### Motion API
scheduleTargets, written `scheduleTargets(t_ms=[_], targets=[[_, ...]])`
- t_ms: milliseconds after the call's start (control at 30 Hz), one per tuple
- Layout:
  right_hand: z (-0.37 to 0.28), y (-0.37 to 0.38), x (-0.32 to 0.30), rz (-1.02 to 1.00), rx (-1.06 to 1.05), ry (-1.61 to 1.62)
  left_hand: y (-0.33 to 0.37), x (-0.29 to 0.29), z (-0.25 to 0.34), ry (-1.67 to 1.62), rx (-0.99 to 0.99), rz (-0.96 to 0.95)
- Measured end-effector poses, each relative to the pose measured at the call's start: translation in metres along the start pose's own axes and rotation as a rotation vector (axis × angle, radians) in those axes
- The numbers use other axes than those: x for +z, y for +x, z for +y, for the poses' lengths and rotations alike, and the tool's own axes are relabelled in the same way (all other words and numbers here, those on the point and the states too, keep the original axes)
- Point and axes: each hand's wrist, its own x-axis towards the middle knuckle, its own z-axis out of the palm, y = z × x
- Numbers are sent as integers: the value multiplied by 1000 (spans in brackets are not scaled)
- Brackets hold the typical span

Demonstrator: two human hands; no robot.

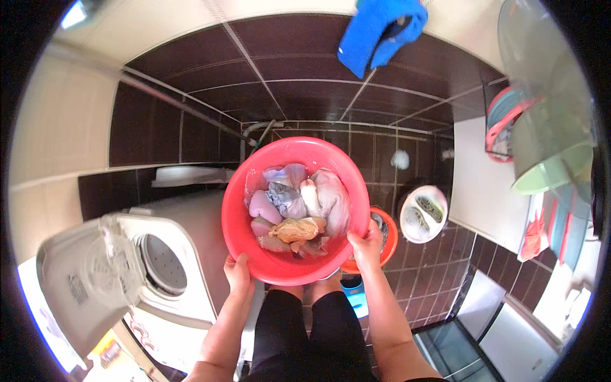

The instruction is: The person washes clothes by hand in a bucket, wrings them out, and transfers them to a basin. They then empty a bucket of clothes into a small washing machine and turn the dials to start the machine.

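A large red plastic basin (235, 219) is held up in front of my body, above the floor. My left hand (238, 272) grips its rim at the lower left, and my right hand (366, 247) grips it at the lower right, fingers mostly hidden beneath. Inside the basin lie several damp-looking, bunched clothes: a pale pink piece (332, 204), a grey-blue piece (287, 198), a lilac piece (263, 207) and a tan piece (298, 230). What lies under them is hidden.
At the left stands a washing machine (203, 254) with its lid (83, 280) raised and the drum visible. An orange basin (389, 254) and a white basin with shoes (438, 219) rest on the tiled floor at the right. A blue cloth (364, 48) hangs on the far wall.
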Motion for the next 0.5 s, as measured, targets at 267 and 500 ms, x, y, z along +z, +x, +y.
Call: scheduleTargets(t_ms=[267, 500], targets=[[-156, -84, 23, -180, -161, -12, -121, -51, 85, -161, -17, -113], [-229, -139, 50, -394, -216, -93, -197, -85, 114, -329, -35, -54]])
